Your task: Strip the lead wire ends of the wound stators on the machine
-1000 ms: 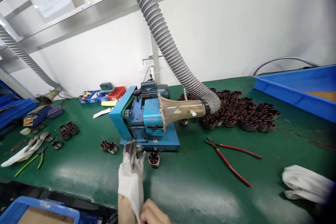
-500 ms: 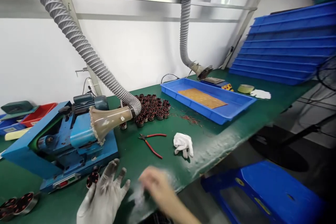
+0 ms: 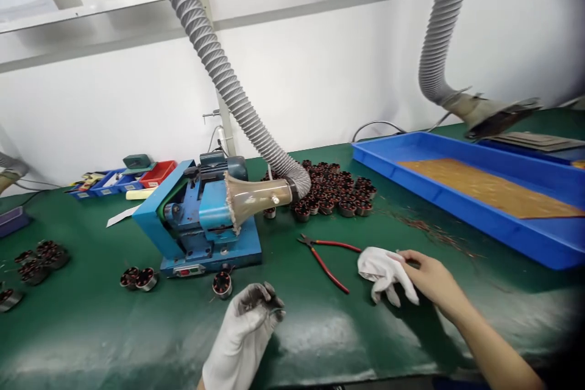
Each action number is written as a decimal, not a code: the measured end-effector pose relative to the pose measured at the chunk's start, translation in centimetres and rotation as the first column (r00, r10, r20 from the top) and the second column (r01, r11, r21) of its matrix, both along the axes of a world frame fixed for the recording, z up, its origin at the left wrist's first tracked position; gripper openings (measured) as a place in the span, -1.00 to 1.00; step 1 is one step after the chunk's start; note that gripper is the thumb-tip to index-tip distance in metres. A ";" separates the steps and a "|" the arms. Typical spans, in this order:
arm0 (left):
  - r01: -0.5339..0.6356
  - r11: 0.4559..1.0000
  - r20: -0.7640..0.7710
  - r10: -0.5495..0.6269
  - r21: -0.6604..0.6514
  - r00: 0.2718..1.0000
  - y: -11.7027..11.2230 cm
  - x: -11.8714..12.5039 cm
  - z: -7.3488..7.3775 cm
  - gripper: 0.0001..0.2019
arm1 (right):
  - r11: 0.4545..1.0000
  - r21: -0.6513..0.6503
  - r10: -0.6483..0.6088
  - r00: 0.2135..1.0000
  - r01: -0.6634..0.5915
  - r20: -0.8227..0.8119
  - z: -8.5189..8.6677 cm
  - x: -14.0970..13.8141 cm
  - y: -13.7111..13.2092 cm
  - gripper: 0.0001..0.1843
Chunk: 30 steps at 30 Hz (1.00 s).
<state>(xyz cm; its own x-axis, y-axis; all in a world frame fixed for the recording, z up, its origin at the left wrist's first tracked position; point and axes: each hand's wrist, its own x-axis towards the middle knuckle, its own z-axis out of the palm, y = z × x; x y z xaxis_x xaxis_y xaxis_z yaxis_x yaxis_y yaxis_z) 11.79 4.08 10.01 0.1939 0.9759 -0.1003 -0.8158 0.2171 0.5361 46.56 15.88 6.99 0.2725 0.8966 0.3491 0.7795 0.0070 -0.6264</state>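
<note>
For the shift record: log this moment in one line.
left hand: gloved, fingers curled | right hand: bare, grasping white glove | red pliers: on bench beside it

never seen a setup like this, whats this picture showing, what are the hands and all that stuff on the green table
There is one view, from a camera worn on a person's head. It looks down at their own two hands over a green bench.

The left hand wears a white work glove with grimy fingertips and is curled shut. I can't tell whether it holds anything. The right hand is bare and rests on a loose glove lying on the bench.

Red-handled pliers lie beside that glove. Behind them stands a small blue machine, and a grey ribbed hose ends in a funnel at its side. Small copper-wound coils sit clustered behind the funnel, with a few more scattered near the machine. At the right is a blue tray with a brown sheet in it.
</note>
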 end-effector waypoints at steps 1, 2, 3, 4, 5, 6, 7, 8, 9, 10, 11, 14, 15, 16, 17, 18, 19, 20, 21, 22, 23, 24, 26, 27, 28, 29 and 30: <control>-0.009 1.000 -0.013 0.009 0.003 1.000 -0.1 -0.2 0.1 -0.81 | 0.999 -0.033 0.035 0.999 -0.035 0.001 0.5 -0.6 -0.2 -0.69; -0.023 1.000 -0.024 0.023 0.004 0.999 -0.2 -0.4 0.2 -0.82 | 0.996 -0.061 0.062 0.998 -0.062 0.009 1.0 -1.3 -0.6 -0.72; -0.036 0.999 -0.034 0.036 0.000 0.999 -0.3 -0.5 0.2 -0.82 | 0.995 -0.067 0.079 0.997 -0.078 0.016 1.7 -2.0 -0.9 -0.73; -0.054 0.999 -0.045 0.054 -0.007 0.998 -0.4 -0.6 0.2 -0.82 | 0.995 -0.054 0.087 0.996 -0.086 0.018 2.4 -2.8 -1.3 -0.73; -0.069 0.998 -0.059 0.068 -0.012 0.996 -0.5 -0.7 0.2 -0.80 | 0.995 -0.029 0.099 0.995 -0.099 0.015 3.1 -3.8 -1.7 -0.72; -0.084 0.996 -0.081 0.082 -0.018 0.993 -0.6 -0.8 0.2 -0.77 | 0.994 0.002 0.113 0.994 -0.113 0.003 3.9 -4.8 -2.0 -0.69; -0.103 0.994 -0.109 0.100 -0.024 0.989 -0.7 -0.8 0.2 -0.74 | 0.991 0.009 0.134 0.991 -0.134 -0.002 4.7 -5.9 -2.4 -0.66; -0.123 0.992 -0.140 0.118 -0.029 0.983 -0.8 -0.9 0.3 -0.72 | 0.988 0.007 0.155 0.988 -0.155 0.008 5.5 -7.0 -2.8 -0.61; -0.148 0.988 -0.171 0.140 -0.034 0.975 -0.9 -1.1 0.3 -0.69 | 0.985 -0.002 0.171 0.985 -0.171 0.038 6.1 -8.1 -3.1 -0.57; -0.172 0.985 -0.201 0.161 -0.035 0.966 -1.0 -1.3 0.4 -0.67 | 0.983 -0.006 0.182 0.980 -0.183 0.085 6.6 -9.2 -3.6 -0.53; -0.191 0.981 -0.227 0.178 -0.034 0.957 -1.2 -1.5 0.6 -0.65 | 0.984 0.018 0.170 0.975 -0.175 0.143 6.9 -10.2 -4.0 -0.51; -0.248 0.967 -0.257 0.228 -0.049 0.939 -1.6 -2.5 1.0 -0.64 | 0.970 0.211 0.050 0.952 -0.118 0.302 6.0 -13.3 -5.4 -0.49; -0.282 0.957 -0.246 0.258 -0.065 0.934 -1.7 -2.9 1.0 -0.67 | 0.955 0.267 0.036 0.942 -0.131 0.334 5.2 -14.3 -5.8 -0.50; -0.318 0.944 -0.224 0.292 -0.086 0.930 -1.9 -3.3 0.9 -0.70 | 0.941 0.276 0.085 0.924 -0.198 0.373 4.0 -15.2 -6.1 -0.50; -0.355 0.928 -0.192 0.330 -0.110 0.924 -2.1 -3.6 0.8 -0.73 | 0.928 0.238 0.176 0.901 -0.286 0.396 2.7 -16.2 -6.3 -0.49; -0.382 0.915 -0.155 0.362 -0.128 0.919 -2.2 -3.9 0.5 -0.75 | 0.909 0.161 0.293 0.864 -0.384 0.409 1.2 -17.2 -6.5 -0.49; -0.397 0.907 -0.119 0.383 -0.140 0.916 -2.4 -4.2 0.3 -0.77 | 0.899 0.072 0.362 0.827 -0.431 0.431 -0.2 -18.1 -6.5 -0.48; -0.400 0.905 -0.088 0.391 -0.144 0.916 -2.5 -4.5 0.0 -0.79 | 0.893 -0.005 0.402 0.792 -0.450 0.460 -1.5 -19.0 -6.5 -0.49; -0.392 0.909 -0.064 0.387 -0.141 0.920 -2.7 -4.6 -0.3 -0.80 | 0.889 -0.047 0.417 0.764 -0.455 0.492 -2.7 -19.7 -6.4 -0.52; -0.383 0.914 -0.048 0.380 -0.133 0.924 -2.7 -4.8 -0.6 -0.81 | 0.892 -0.074 0.421 0.759 -0.446 0.497 -3.6 -20.4 -6.3 -0.55; -0.371 0.920 -0.036 0.370 -0.123 0.928 -2.8 -4.9 -0.7 -0.82 | 0.895 -0.087 0.422 0.770 -0.437 0.478 -4.1 -20.9 -6.1 -0.57; -0.356 0.928 -0.027 0.355 -0.107 0.934 -2.8 -5.0 -0.7 -0.82 | 0.898 -0.094 0.423 0.788 -0.429 0.448 -4.3 -21.2 -6.0 -0.57; -0.321 0.945 -0.030 0.320 -0.057 0.947 -2.8 -5.2 -0.6 -0.82 | 0.902 -0.119 0.432 0.850 -0.416 0.301 -3.8 -21.7 -5.7 -0.53; -0.299 0.954 -0.051 0.297 -0.019 0.953 -2.8 -5.4 -0.4 -0.80 | 0.900 -0.131 0.432 0.888 -0.415 0.156 -3.2 -21.8 -5.7 -0.52; -0.277 0.961 -0.096 0.278 0.027 0.956 -2.9 -5.5 -0.2 -0.78 | 0.897 -0.130 0.420 0.907 -0.422 -0.047 -2.4 -22.0 -5.7 -0.51; -0.263 0.961 -0.182 0.274 0.081 0.944 -3.0 -5.7 -0.2 -0.75 | 0.889 -0.122 0.392 0.870 -0.442 -0.298 -1.5 -22.1 -5.8 -0.51; -0.255 0.957 -0.316 0.286 0.137 0.905 -3.1 -5.8 -0.2 -0.72 | 0.874 -0.102 0.345 0.755 -0.475 -0.557 -0.6 -22.2 -6.1 -0.50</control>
